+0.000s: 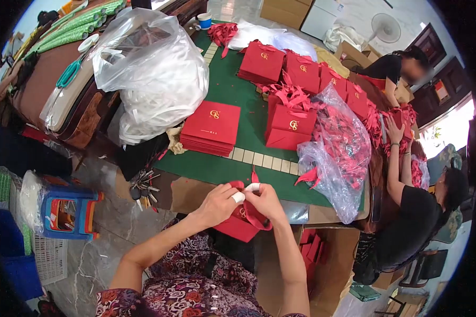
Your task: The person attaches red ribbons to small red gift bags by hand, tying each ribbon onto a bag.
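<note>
A red paper gift bag (235,230) with gold lettering hangs below my hands, in front of the table edge. My left hand (219,205) is closed, thumb and fingers pinching a red ribbon (237,184) at the bag's top. White tape wraps a finger on each hand. My right hand (266,202) is also closed on the ribbon, close beside the left one, and a loop of it hangs beneath. The fingers partly hide the bag's top, so I cannot make out how the ribbon is tied.
A stack of flat red bags (210,127) lies on the green table mat (248,121). Ribboned bags (291,124) and a clear plastic sack of red ribbons (339,142) stand to the right. A cardboard box (330,264) is below. Two people work at right.
</note>
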Available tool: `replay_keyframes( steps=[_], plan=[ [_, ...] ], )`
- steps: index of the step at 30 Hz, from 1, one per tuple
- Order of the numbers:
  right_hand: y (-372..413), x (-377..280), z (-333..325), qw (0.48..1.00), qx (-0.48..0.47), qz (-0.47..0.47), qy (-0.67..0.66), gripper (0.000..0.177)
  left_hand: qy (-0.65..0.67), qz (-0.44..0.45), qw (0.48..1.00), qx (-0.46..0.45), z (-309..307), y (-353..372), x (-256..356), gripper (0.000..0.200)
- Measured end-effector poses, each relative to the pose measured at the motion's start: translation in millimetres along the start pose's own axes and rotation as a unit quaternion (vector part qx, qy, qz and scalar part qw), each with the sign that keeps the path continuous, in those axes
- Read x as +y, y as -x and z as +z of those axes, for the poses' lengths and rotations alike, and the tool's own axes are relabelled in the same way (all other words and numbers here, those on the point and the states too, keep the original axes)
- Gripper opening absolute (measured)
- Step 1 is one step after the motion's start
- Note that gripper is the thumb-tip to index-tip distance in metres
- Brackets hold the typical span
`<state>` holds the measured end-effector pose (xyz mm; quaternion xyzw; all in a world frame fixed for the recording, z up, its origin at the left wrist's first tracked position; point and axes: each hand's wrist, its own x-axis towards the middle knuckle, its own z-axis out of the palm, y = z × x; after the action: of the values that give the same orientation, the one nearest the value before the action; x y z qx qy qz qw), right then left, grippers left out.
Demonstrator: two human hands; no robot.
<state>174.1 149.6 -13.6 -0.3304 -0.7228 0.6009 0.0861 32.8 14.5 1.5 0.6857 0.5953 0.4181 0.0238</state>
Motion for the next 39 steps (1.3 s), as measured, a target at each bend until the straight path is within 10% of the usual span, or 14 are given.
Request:
replay_keyframes(
  steps=[24,30,39],
  plan=[
    [7.7,-15.3,-2.3,0.998,-0.009,0.017,0.051,0.024,0.003,-0.014,1.000,0.007,10.0,17.5,-9.5,0.017],
    [-4.9,-2.6,5.3,0.985,0.138,-0.002,-0.099,0.016,0.059,-0.092,0.993,-0.036,7.3,9.7,-11.4,0.017],
    [2.9,-9.3,-29.6,0.960,0.256,-0.044,0.103,0.022,0.152,-0.230,0.961,-0.001,-3.3,-3.2,-7.9,0.018]
  ],
)
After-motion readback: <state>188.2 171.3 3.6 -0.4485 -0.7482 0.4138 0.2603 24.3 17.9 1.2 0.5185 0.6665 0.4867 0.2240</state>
